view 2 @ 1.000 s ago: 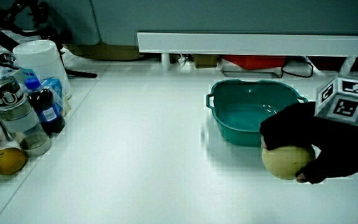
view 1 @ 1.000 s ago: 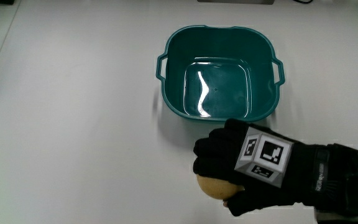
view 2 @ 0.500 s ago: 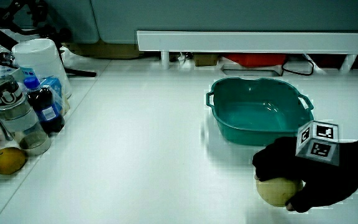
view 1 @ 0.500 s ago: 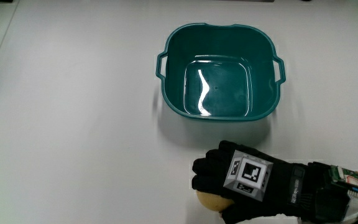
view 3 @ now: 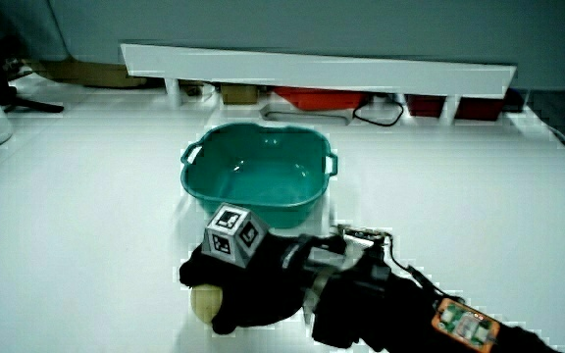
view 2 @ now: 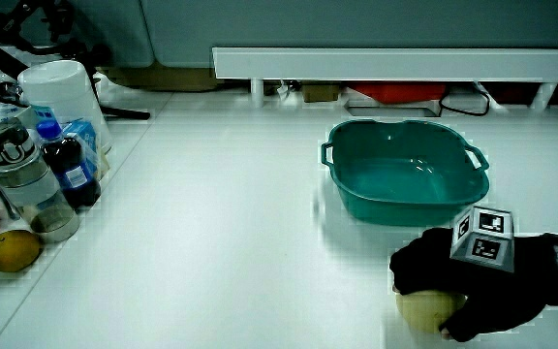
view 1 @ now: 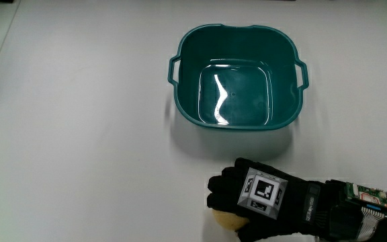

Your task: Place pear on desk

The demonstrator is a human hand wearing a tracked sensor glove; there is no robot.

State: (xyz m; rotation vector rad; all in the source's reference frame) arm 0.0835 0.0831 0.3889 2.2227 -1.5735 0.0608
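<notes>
— Where is the pear [view 1: 224, 218]?

— Under our hand [view 1: 250, 199], down on the white surface [view 1: 79, 134]. Our fingers [view 1: 222, 188] curl over its top, holding it.

— Will it slip?

— Maybe. We think it's smooth, round and bruises easily, so hold its sides softly.

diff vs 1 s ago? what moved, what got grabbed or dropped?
The hand, shut on the pear, carried it away from the teal basin toward the person and lowered it close to the table. Nothing was let go. The basin and the bottles at the table's edge did not move.
</notes>
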